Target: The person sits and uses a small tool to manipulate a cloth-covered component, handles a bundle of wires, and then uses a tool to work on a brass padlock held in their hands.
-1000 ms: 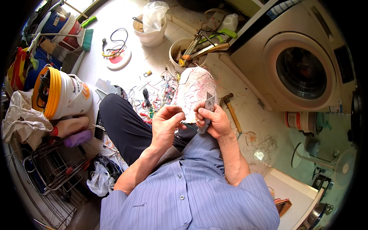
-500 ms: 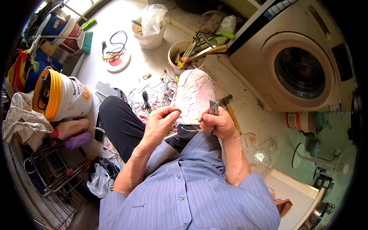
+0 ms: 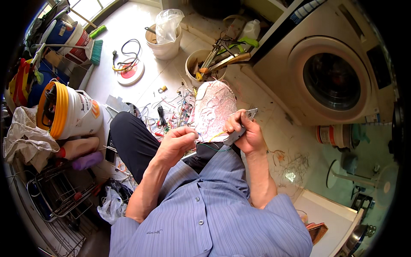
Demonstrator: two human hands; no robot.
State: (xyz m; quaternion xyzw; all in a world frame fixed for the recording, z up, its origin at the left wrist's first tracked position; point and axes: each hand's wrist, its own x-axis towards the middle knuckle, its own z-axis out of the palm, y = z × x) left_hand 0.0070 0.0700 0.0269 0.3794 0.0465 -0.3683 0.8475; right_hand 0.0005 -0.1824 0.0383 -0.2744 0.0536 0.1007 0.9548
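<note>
My right hand point(image 3: 247, 132) grips a grey metal cutter or stripping tool point(image 3: 239, 128), its jaws pointing up and right. My left hand point(image 3: 177, 143) pinches the end of a thin wire point(image 3: 214, 147) that runs across to the tool; yellow and green strands show between the two hands. Both hands hover over my lap, above my dark trouser leg point(image 3: 132, 141). Just beyond them a pinkish-white sack point(image 3: 214, 109), covered with thin wires, rests on the floor.
A tangle of coloured wires point(image 3: 171, 109) litters the tiled floor. Two buckets point(image 3: 165, 40) with tools stand at the back, a washing machine point(image 3: 329, 77) at right, a white-and-orange tub point(image 3: 70, 111) and wire rack point(image 3: 55, 197) at left. A cable coil lies on a round plate point(image 3: 128, 70).
My right hand has turned the tool and shifted slightly right. My left hand has drawn back to the left, pulling the wire out between the hands.
</note>
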